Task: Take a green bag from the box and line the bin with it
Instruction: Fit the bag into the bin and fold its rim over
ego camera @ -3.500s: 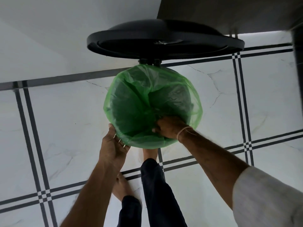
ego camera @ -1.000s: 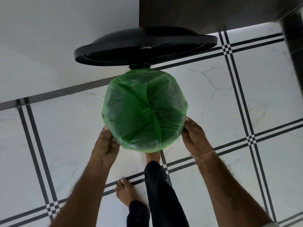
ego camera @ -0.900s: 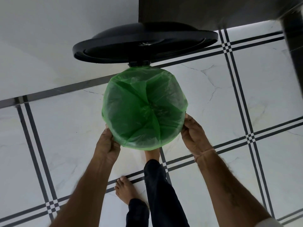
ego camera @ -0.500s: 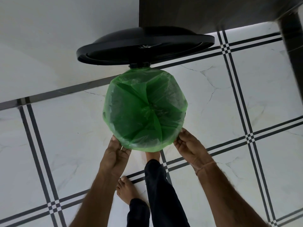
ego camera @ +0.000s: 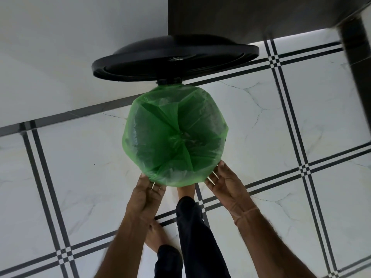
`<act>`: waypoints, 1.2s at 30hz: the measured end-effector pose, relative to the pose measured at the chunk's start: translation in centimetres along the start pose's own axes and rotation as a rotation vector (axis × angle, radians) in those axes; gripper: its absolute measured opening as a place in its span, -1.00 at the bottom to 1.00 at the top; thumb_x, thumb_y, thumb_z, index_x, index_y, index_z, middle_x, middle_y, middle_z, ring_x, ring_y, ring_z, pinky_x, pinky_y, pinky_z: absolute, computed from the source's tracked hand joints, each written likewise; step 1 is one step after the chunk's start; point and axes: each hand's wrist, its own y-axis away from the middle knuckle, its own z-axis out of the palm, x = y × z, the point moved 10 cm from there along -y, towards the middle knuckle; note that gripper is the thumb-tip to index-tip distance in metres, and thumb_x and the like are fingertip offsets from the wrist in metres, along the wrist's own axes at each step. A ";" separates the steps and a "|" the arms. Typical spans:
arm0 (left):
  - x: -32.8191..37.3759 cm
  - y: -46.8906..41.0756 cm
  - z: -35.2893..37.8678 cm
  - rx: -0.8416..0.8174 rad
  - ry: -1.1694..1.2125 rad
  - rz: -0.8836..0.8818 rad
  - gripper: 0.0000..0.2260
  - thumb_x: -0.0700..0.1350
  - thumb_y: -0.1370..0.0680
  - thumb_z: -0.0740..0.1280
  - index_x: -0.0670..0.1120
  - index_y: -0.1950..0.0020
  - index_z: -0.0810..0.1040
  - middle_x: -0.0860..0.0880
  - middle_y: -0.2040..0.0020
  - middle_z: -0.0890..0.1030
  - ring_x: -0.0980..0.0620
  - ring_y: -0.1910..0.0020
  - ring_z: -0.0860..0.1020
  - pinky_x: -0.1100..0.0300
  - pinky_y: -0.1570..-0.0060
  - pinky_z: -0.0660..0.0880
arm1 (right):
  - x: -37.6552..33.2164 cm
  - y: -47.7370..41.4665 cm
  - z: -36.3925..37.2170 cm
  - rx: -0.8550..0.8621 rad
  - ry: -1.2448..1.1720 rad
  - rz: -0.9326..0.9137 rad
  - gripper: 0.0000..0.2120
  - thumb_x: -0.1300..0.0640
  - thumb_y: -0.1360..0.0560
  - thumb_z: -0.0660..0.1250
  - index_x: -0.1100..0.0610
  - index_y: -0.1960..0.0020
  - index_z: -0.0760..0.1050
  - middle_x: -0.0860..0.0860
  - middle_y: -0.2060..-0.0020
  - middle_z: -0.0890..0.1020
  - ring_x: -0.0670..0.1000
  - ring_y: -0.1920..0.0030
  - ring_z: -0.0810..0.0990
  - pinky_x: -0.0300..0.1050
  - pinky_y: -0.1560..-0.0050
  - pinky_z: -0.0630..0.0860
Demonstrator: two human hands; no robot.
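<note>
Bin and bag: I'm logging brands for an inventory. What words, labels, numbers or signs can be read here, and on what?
None can be read.
Green bag: plain translucent plastic, no print visible.
Bin lid: a small pale mark near the middle of its underside, too small and blurred to read.
Floor tiles: only dark lines and veining, no text.

Striped marble floor point(ego camera: 80, 161); dark, perhaps wooden, furniture point(ego camera: 251, 15).
</note>
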 end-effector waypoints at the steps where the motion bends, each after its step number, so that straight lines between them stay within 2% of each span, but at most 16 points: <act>1: 0.0 -0.2 0.1 0.006 0.003 0.003 -0.78 -0.27 -0.71 0.15 -0.13 -0.13 0.60 -0.08 -0.06 0.73 0.03 0.06 0.75 0.15 0.07 0.70 | 0.0 -0.1 0.2 0.013 -0.032 0.001 -0.80 0.06 -0.62 0.27 0.14 -0.05 0.62 0.09 -0.01 0.74 0.08 -0.02 0.75 0.12 -0.05 0.70; 4: 0.2 -0.3 0.6 0.033 -0.022 0.031 -0.78 -0.28 -0.71 0.15 -0.15 -0.08 0.59 -0.06 0.05 0.76 0.08 0.16 0.75 0.25 0.20 0.67 | -0.4 -0.6 1.1 0.037 -0.084 -0.002 -0.70 0.03 -0.68 0.21 0.19 -0.02 0.64 0.14 0.06 0.75 0.09 0.05 0.76 0.08 -0.09 0.68; 8: -0.7 -0.8 -0.4 0.110 -0.114 -0.028 -0.92 -0.14 -0.66 0.31 -0.06 -0.03 0.60 -0.01 0.06 0.67 0.05 0.13 0.64 0.07 0.05 0.63 | -1.1 -1.2 1.0 0.036 -0.121 -0.027 -0.69 0.03 -0.70 0.18 0.20 -0.06 0.60 0.12 0.10 0.75 0.06 0.06 0.76 0.01 -0.02 0.72; 11: -1.0 -0.7 -0.4 0.089 -0.033 -0.031 -0.79 -0.03 -0.69 0.24 -0.10 -0.04 0.62 -0.06 0.05 0.72 -0.01 0.09 0.71 0.03 0.10 0.70 | -1.0 -0.9 -0.4 0.126 -0.030 0.012 -0.66 -0.07 -0.69 0.18 0.14 -0.16 0.59 0.09 -0.08 0.70 0.05 -0.12 0.66 0.06 -0.16 0.60; 13: -1.2 -0.4 -0.6 0.112 0.007 -0.047 -0.77 0.03 -0.68 0.27 -0.09 -0.07 0.63 -0.08 -0.01 0.69 -0.03 0.01 0.68 0.01 0.09 0.70 | 0.1 -0.4 -1.6 0.204 0.040 0.099 -0.65 -0.14 -0.66 0.22 0.09 -0.19 0.60 0.06 -0.16 0.66 0.05 -0.17 0.59 0.08 -0.14 0.50; 16: -1.6 -0.2 -0.2 0.086 -0.003 -0.069 -0.79 -0.04 -0.68 0.29 -0.16 -0.09 0.62 -0.09 0.06 0.73 -0.03 0.12 0.73 0.04 0.12 0.71 | 1.5 0.2 -0.7 0.167 0.006 0.203 -0.69 -0.14 -0.61 0.33 0.10 -0.09 0.62 0.07 -0.02 0.69 0.10 -0.08 0.60 0.07 -0.01 0.53; 21: -1.8 -0.1 -0.1 0.085 -0.054 -0.053 -0.82 -0.10 -0.66 0.29 -0.18 0.01 0.62 -0.07 0.20 0.71 0.04 0.26 0.71 0.08 0.12 0.71 | -0.4 -1.4 0.2 0.143 -0.010 0.099 -0.78 -0.05 -0.60 0.32 0.09 -0.07 0.60 0.03 0.06 0.75 0.08 -0.09 0.65 0.07 0.02 0.57; 25: -2.2 -0.1 -0.5 0.099 -0.093 -0.060 -0.84 -0.14 -0.67 0.28 -0.18 -0.01 0.59 -0.07 0.24 0.70 0.04 0.27 0.70 0.11 0.18 0.71 | -0.8 -2.2 0.3 0.090 -0.045 0.083 -0.73 0.00 -0.64 0.25 0.16 -0.07 0.61 0.08 0.12 0.78 0.05 0.06 0.76 -0.01 0.09 0.71; 30: -1.3 0.0 0.0 0.053 -0.091 -0.008 -0.88 -0.20 -0.64 0.27 -0.16 -0.07 0.60 -0.09 0.10 0.75 0.02 0.19 0.75 0.08 0.07 0.71 | -1.0 -2.3 0.7 0.032 -0.094 0.044 -0.68 -0.05 -0.65 0.24 0.18 -0.12 0.60 0.11 0.06 0.75 0.06 0.04 0.77 -0.01 -0.08 0.69; 33: -0.6 -0.1 -0.2 0.082 -0.039 0.042 -0.81 -0.06 -0.66 0.25 -0.13 -0.05 0.61 -0.06 0.12 0.75 0.03 0.19 0.75 0.07 0.13 0.71 | -1.2 -2.0 0.5 0.037 -0.072 0.034 -0.61 -0.10 -0.65 0.23 0.21 -0.12 0.59 0.13 0.06 0.74 0.07 0.03 0.76 0.00 -0.10 0.68; 36: 0.6 -0.1 -0.3 0.111 -0.006 0.103 -0.63 0.11 -0.69 0.16 -0.10 -0.02 0.65 -0.05 0.09 0.75 0.01 0.14 0.76 0.01 -0.02 0.67 | -1.4 -1.6 0.7 0.067 0.005 0.029 -0.64 -0.08 -0.66 0.22 0.20 -0.11 0.61 0.12 0.08 0.75 0.06 0.04 0.74 -0.03 -0.02 0.71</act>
